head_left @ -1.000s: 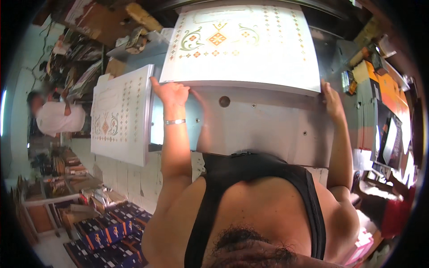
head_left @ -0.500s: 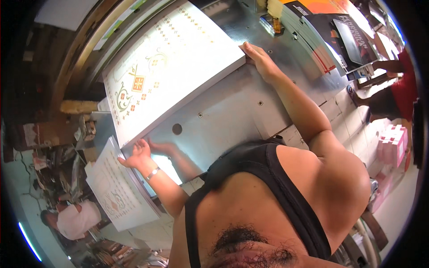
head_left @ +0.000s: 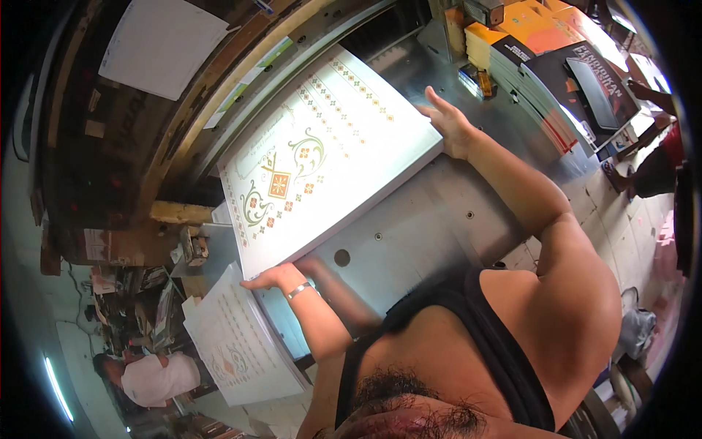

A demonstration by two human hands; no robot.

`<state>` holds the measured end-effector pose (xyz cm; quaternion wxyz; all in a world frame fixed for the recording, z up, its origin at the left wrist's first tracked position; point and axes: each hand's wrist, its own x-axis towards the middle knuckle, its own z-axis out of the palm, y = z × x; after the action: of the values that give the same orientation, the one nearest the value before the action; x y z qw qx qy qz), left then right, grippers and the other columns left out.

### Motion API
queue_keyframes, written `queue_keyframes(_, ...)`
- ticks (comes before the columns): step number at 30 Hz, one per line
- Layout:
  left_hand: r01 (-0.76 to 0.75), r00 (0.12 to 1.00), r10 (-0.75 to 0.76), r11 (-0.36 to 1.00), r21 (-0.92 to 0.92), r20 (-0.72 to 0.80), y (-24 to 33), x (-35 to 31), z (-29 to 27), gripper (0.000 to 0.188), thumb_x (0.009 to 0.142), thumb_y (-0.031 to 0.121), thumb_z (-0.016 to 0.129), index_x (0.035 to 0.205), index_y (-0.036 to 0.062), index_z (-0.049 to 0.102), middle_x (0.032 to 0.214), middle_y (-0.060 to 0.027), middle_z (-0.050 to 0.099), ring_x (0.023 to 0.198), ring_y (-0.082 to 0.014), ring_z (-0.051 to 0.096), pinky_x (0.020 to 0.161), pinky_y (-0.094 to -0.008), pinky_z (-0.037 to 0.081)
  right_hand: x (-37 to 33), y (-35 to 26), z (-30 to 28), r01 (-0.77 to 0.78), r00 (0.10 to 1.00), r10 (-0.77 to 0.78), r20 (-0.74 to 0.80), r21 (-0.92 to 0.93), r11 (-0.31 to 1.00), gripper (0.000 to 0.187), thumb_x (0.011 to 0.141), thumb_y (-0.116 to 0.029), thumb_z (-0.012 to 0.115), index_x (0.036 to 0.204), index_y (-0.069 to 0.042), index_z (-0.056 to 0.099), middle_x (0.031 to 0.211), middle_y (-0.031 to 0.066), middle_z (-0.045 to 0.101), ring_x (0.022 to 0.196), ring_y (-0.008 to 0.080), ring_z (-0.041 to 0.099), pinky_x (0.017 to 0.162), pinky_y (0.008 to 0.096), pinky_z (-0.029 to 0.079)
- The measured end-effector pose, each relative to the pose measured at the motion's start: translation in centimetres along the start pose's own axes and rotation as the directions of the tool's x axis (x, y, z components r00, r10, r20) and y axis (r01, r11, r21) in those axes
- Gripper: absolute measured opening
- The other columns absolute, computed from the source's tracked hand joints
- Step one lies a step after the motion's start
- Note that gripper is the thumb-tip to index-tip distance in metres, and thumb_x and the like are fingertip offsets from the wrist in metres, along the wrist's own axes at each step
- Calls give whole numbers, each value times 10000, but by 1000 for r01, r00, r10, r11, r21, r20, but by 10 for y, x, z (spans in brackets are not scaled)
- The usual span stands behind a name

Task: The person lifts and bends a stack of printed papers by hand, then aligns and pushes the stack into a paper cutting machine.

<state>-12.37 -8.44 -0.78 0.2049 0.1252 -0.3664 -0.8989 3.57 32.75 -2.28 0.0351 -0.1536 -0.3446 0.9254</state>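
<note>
A thick stack of white printed sheets (head_left: 351,172) with an ornamental gold, green and red pattern lies on a shiny metal worktable (head_left: 424,219). My left hand (head_left: 273,276), with a metal band at its wrist, rests against the stack's near left corner, fingers stretched out along it. At the right corner is my right hand (head_left: 455,130), fingers spread and palm beside the stack's edge; it grips nothing. A second pile of similarly patterned sheets (head_left: 241,344) sits lower left, beside the worktable.
The stack's far side lies against a long machine beam (head_left: 241,110). A wooden block (head_left: 183,212) is by its left end. Books with orange and black covers (head_left: 545,66), bearing a dark phone (head_left: 591,84), stand at right. People are at the far left (head_left: 157,377) and far right.
The view has shifted, so everything appears lower and further right. My left hand has come up against the stack's corner. My right hand has slid a little farther along the edge, its fingers spreading.
</note>
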Motion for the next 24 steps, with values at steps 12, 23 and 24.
queue_keyframes(12,-42,972,63,994,98,-228,-7,11,-4,704,972,255,503,1457,18,52,1396,-281,388,1170,-397,548,995,-533,504,12,-2,22,-120,967,-2,-255,-463,878,660,853,-241,678,1407,-1,409,1244,214,593,1069,298,625,902,405,497)
queue_keyframes(23,-99,957,142,980,175,-252,11,-25,-15,669,964,211,480,1432,18,43,1345,-264,446,1062,-394,620,911,-526,570,-23,10,16,-23,970,-80,-229,-415,910,537,896,-177,593,1386,-4,455,1176,167,629,1007,235,639,886,352,496)
queue_keyframes(24,-117,953,163,976,185,-257,10,-23,-15,654,964,216,482,1425,14,63,1341,-259,453,1070,-392,616,909,-524,571,-22,10,14,-4,975,-85,-207,-396,918,545,894,-172,591,1389,5,448,1176,169,628,1008,235,637,888,349,494)
